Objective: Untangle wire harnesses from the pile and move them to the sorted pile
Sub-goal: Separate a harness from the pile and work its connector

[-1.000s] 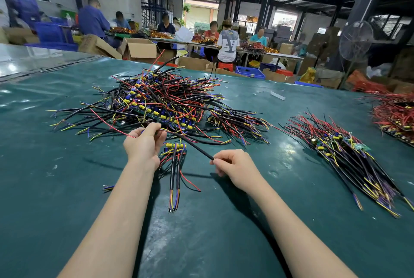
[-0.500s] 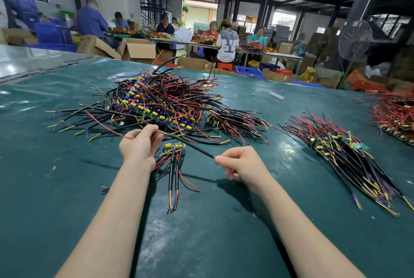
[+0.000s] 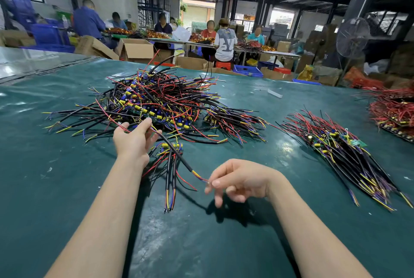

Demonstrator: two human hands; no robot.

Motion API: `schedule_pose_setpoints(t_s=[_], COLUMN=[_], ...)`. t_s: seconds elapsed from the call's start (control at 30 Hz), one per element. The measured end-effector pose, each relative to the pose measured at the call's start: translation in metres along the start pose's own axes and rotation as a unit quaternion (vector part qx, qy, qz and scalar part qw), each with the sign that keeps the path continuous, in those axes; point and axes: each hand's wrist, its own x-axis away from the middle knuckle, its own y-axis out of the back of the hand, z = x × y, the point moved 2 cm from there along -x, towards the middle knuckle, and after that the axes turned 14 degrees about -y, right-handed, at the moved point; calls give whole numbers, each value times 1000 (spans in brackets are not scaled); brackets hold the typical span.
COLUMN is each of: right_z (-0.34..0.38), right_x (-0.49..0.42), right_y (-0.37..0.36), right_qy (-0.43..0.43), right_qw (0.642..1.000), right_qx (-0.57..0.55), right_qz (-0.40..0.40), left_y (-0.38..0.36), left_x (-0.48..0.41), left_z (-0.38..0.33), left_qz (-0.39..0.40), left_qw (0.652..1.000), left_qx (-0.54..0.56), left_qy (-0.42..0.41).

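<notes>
Harness [image 3: 179,159] stretches off the near edge of the pile [image 3: 161,103], its tip pinched by the right hand [image 3: 242,180] fingers to draw it free, while the left hand [image 3: 134,141], fingers nearly straight, presses the pile, likely steadying it.

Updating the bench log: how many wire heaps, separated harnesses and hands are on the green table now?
Wire heaps: 3 (tangled pile, sorted pile, red heap at the right edge)
Separated harnesses: 1 (small harness lying near the hands)
Hands: 2 (left hand; right hand, pinching the end of a black cable)
Total: 6
</notes>
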Motion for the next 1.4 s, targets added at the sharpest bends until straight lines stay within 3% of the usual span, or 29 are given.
schedule_pose_setpoints(t_s=[0.07, 0.13, 0.2, 0.3, 0.37, 0.43, 0.57, 0.8, 0.93, 1.17, 1.33, 1.4], right_z=[0, -2, -6, -9, -6, 0, 11, 0, 0, -1, -3, -2], right_x=[3, -1, -5, -7, -6, -10, -24, -23, -21, -19, -22, -21], right_y=[4, 14, 24, 28, 25, 18, 4, 10, 13, 22, 21, 20], right_qy=[6, 11, 9, 16, 42, 85, 141, 76, 87, 172, 172, 171], right_qw=[1000, 984, 947, 925, 922, 924, 918, 913, 913, 831, 812, 828], right_qx=[-10, -116, -211, -171, -166, -211, -265, -354, -345, -458, -504, -496], right_qz=[-22, -131, -241, -339, -347, -306, -259, -191, -198, -265, -238, -196], left_y=[-2, -8, -16, -26, -30, -34, -45, -47, -48, -50, -46, -47], left_x=[-1, 3, 13, 27, 32, 38, 69, 82, 88, 85, 84, 85], left_z=[-6, -8, -4, 7, 11, 16, 32, 45, 46, 45, 49, 51], left_qz=[27, 112, 201, 271, 290, 328, 441, 384, 386, 320, 299, 308], left_qw=[999, 992, 976, 957, 949, 935, 876, 890, 891, 926, 933, 930], left_qx=[8, -23, -48, -82, -96, -94, -111, -201, -175, -110, -146, -175], left_qy=[19, 47, 67, 69, 78, 102, 163, 142, 163, 167, 133, 98])
